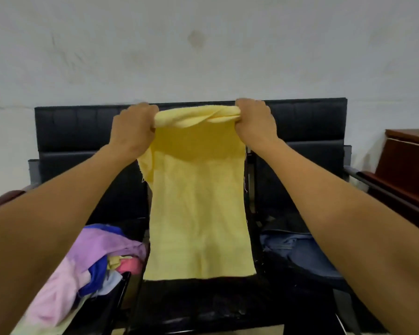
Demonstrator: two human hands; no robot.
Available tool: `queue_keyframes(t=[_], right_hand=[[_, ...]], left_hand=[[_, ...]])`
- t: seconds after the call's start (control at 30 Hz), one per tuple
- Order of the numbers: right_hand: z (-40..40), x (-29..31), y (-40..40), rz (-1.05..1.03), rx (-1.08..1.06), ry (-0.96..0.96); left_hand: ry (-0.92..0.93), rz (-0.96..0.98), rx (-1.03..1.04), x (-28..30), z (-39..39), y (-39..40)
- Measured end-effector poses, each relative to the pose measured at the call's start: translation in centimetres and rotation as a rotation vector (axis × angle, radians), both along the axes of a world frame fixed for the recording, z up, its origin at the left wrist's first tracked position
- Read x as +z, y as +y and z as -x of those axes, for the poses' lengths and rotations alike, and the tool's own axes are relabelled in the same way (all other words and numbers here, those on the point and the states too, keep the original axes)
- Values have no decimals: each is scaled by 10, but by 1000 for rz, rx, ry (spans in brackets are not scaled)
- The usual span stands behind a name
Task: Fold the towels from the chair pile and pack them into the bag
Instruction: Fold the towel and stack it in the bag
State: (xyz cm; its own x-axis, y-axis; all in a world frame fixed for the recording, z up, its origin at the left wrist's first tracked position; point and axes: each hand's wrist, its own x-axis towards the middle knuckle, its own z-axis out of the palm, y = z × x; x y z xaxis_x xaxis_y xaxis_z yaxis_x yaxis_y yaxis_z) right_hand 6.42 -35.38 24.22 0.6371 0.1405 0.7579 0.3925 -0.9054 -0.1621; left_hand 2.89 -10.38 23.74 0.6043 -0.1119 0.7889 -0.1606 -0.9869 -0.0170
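A yellow towel [198, 213] hangs in the air in front of me, its top edge bunched. My left hand [133, 126] grips the top left corner and my right hand [257, 119] grips the top right corner, both held up at the height of the chair backs. The towel's lower edge hangs just above the middle black seat [203, 303]. A pile of towels [92, 267] in purple, pink, blue and pale yellow lies on the left seat. A dark blue bag [300, 252] sits on the right seat, partly behind my right forearm.
A row of black chairs [70, 131] stands against a white wall. A brown wooden desk [409, 160] is at the right edge, and a dark red armrest [3, 197] shows at the left edge.
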Motion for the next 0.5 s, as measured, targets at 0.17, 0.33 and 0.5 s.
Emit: queue_keyframes(t=[0.17, 0.33, 0.5], right_hand=[[-12, 9, -6, -40, 17, -58], [-5, -53, -18, 200, 89, 263], [17, -170, -24, 372, 246, 797]], left_hand=[[-3, 10, -154, 9, -10, 8], [542, 59, -212, -45, -5, 8], [1190, 52, -198, -155, 20, 11]])
